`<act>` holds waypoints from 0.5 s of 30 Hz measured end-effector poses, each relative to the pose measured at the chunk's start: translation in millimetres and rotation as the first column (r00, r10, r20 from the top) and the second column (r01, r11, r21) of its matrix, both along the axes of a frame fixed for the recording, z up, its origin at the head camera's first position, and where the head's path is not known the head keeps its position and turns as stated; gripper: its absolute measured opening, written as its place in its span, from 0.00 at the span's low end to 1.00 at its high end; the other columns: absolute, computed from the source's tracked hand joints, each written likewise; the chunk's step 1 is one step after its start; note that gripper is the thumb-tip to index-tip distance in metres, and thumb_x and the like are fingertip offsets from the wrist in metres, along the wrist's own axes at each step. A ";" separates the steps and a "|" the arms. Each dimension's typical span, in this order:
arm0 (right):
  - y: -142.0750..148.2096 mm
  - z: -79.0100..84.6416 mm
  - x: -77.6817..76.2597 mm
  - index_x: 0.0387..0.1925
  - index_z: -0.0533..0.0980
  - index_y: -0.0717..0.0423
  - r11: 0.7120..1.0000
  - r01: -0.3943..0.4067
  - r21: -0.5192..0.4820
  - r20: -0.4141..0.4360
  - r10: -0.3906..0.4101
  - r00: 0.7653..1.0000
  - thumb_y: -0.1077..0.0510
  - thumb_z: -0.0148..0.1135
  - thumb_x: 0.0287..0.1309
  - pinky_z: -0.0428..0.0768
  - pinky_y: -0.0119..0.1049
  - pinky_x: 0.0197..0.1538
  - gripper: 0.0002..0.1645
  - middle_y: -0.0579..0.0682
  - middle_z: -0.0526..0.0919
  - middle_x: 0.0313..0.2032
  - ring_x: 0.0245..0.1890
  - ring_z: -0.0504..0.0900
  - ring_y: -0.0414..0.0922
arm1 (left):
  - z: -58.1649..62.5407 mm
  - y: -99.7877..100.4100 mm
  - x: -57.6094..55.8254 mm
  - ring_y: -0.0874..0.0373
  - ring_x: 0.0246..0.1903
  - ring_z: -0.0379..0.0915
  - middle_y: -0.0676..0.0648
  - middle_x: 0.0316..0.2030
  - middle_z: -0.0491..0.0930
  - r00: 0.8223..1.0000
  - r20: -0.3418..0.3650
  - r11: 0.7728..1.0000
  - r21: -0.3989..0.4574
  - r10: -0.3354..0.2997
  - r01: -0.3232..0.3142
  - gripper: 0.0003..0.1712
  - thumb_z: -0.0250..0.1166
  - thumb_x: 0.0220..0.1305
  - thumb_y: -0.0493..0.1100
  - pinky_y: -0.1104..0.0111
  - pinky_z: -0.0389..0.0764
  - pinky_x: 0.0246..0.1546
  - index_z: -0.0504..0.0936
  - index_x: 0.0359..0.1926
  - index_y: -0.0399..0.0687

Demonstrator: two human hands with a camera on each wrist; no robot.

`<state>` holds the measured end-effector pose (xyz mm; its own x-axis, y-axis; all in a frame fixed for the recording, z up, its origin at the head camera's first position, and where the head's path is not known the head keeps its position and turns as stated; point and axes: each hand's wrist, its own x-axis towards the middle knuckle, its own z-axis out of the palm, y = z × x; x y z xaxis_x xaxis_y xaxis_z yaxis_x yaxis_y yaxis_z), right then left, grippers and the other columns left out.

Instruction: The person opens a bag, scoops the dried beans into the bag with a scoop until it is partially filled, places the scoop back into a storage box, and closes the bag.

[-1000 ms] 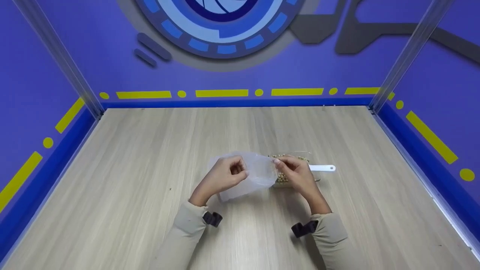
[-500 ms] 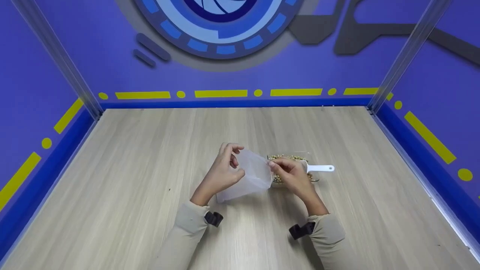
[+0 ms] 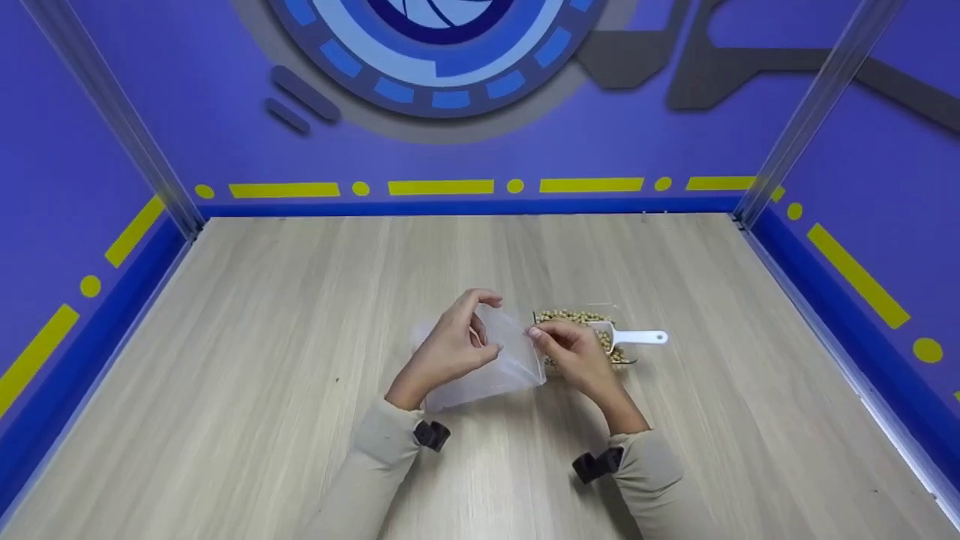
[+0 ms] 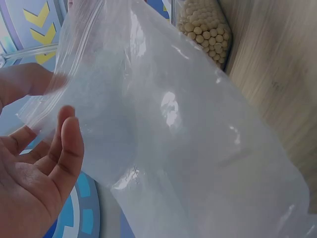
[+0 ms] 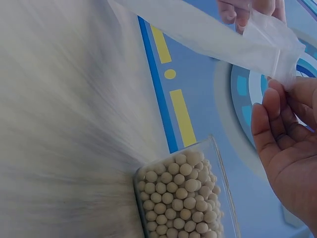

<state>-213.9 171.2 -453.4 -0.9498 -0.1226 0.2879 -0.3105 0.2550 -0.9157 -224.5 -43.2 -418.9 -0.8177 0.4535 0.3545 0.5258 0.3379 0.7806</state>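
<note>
A translucent zip-lock bag (image 3: 510,367) hangs between my hands, sloping down to the left, with its zip edge (image 4: 81,54) near my left hand. My right hand (image 3: 581,356) pinches a corner of the bag's mouth between thumb and fingers. My left hand (image 3: 450,345) is at the bag's mouth, its thumb and fingers apart in a curve; whether a fingertip touches the film is hard to tell. Just beyond the right hand is a clear box (image 5: 213,144) of small round beige balls (image 5: 183,198), partly hidden by that hand. A white scoop (image 3: 641,337) lies in it, handle pointing right.
Around the hands spreads a light wood-grain table (image 3: 300,315). Blue-purple panels (image 3: 450,165) with yellow marks stand at its back and sides. Each sleeve cuff carries a black wrist mount (image 3: 431,435).
My left hand has spread its thumb and fingers apart at the bag's mouth. The right hand has shifted slightly left with the bag corner, showing more of the scoop and balls.
</note>
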 end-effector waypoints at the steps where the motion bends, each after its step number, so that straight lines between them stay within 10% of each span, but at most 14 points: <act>1: -0.7 -0.4 -0.1 0.36 0.83 0.68 1.000 0.000 0.000 -0.007 0.000 1.000 0.66 0.61 0.59 0.73 0.25 0.34 0.08 0.58 0.83 0.32 0.29 0.74 0.34 | 0.1 0.3 0.2 0.57 0.30 0.71 0.43 0.54 0.72 1.000 0.010 1.000 -0.010 -0.015 0.016 0.33 0.67 0.53 0.31 0.72 0.76 0.32 0.68 0.61 0.42; 15: -3.0 5.6 1.9 0.36 0.83 0.66 0.994 0.098 -0.039 0.147 -0.091 0.985 0.63 0.63 0.59 0.75 0.26 0.32 0.09 0.52 0.84 0.30 0.29 0.76 0.35 | 2.0 -2.1 -0.6 0.62 0.29 0.71 0.48 0.57 0.74 0.991 -0.018 0.985 -0.110 -0.135 0.133 0.30 0.66 0.57 0.30 0.72 0.79 0.32 0.74 0.61 0.50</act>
